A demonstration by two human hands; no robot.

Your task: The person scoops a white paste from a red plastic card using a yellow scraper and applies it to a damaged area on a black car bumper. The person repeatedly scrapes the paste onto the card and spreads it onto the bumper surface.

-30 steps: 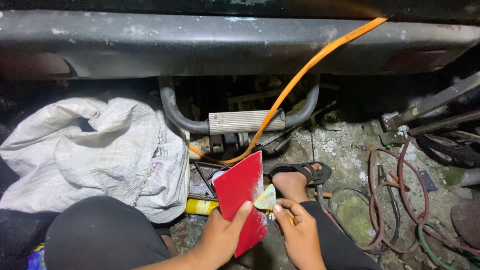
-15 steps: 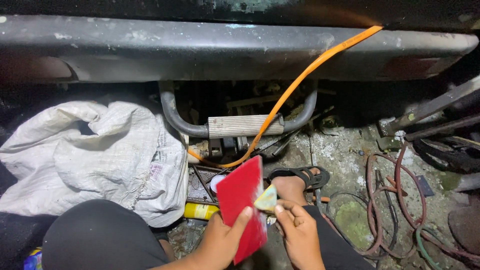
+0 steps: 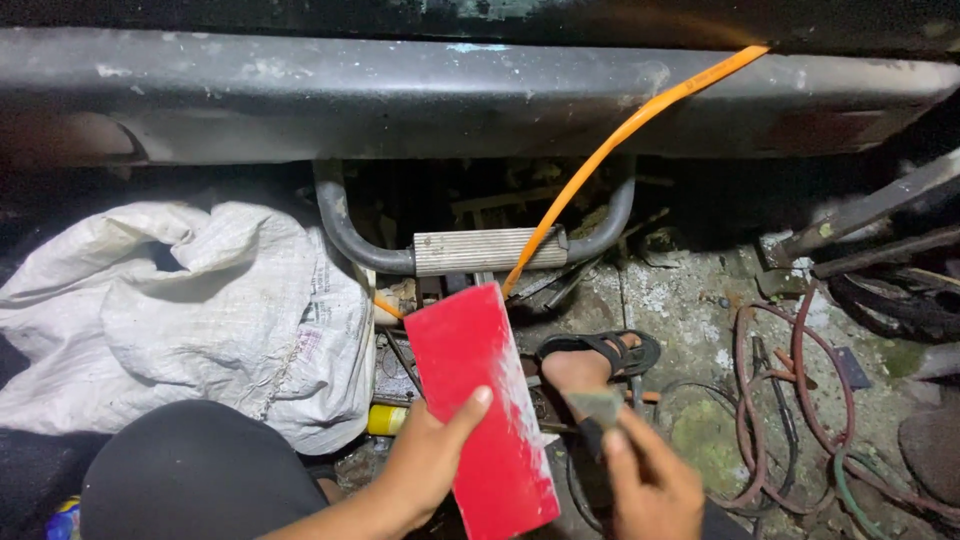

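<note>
Left hand (image 3: 425, 470) grips the red card (image 3: 480, 410) upright, thumb across its face, fingers wrapped behind. Card sits low centre over the floor, just in front of the ribbed pedal (image 3: 488, 250). Right hand (image 3: 650, 490) pinches a small greyish scrap (image 3: 597, 405) at the fingertips, just right of the card, not touching it. Scrap is blurred; can't tell what it is. Progress: card's right edge shows a whitish scuffed band, rest of the face plain red, so edge work looks partly done. White sack (image 3: 190, 310) left, orange hose (image 3: 620, 150) above, sandalled foot (image 3: 595, 358) behind.
</note>
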